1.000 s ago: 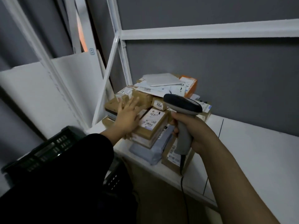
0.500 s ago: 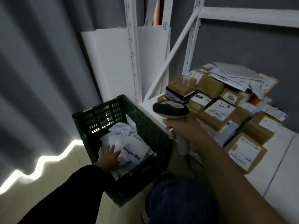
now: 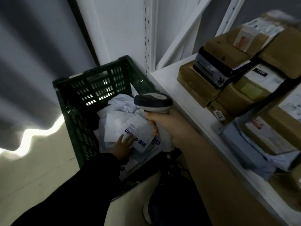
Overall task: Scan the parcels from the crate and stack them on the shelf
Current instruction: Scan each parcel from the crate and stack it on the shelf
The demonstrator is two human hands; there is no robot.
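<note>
A dark green plastic crate (image 3: pixel 78 95) stands on the floor to the left of the white shelf (image 3: pixel 172 85). Inside it lie white mailer bags, the top one (image 3: pixel 138 129) printed with blue lettering. My left hand (image 3: pixel 123 146), in a dark sleeve, lies with spread fingers on that white bag. My right hand (image 3: pixel 169 123) grips a grey handheld barcode scanner (image 3: pixel 153 101) above the crate's right side, its head pointing left. Brown cardboard parcels (image 3: pixel 228 79) and a pale blue mailer (image 3: pixel 241 145) are piled on the shelf at the right.
White shelf uprights (image 3: pixel 149 35) and a diagonal brace rise just behind the crate. A grey curtain (image 3: pixel 32 62) hangs at the left, with light along its hem on the floor. The scanner cable (image 3: pixel 171 162) drops below my right hand.
My left hand left the shelf's parcels and went down into the crate onto the white bag. The view swung left and down. The scanner followed over the crate.
</note>
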